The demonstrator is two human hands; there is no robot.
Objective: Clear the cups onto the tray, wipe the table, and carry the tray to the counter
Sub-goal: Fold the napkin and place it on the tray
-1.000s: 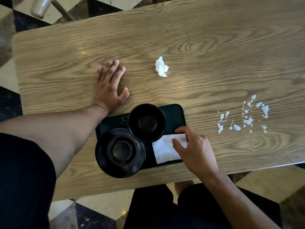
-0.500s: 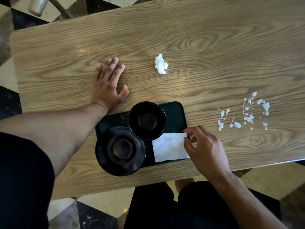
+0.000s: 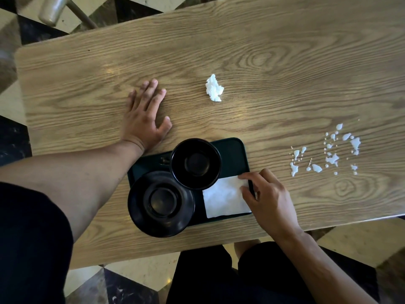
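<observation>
While the left hand (image 3: 144, 119) lies flat w/ fingers spread on the table (image 3: 285, 62), prob. bracing the lean, the right hand (image 3: 266, 198) pinches the far corner of the white napkin (image 3: 223, 198), thumb & forefinger closed on it. Napkin sits on the dark tray (image 3: 232, 150), just left of that hand. Both black cups (image 3: 195, 163) are already on the tray, so it's likely the wiping cloth. White spill (image 3: 328, 154) is to the right hand's far right; crumpled tissue (image 3: 214, 88) lies well beyond it.
</observation>
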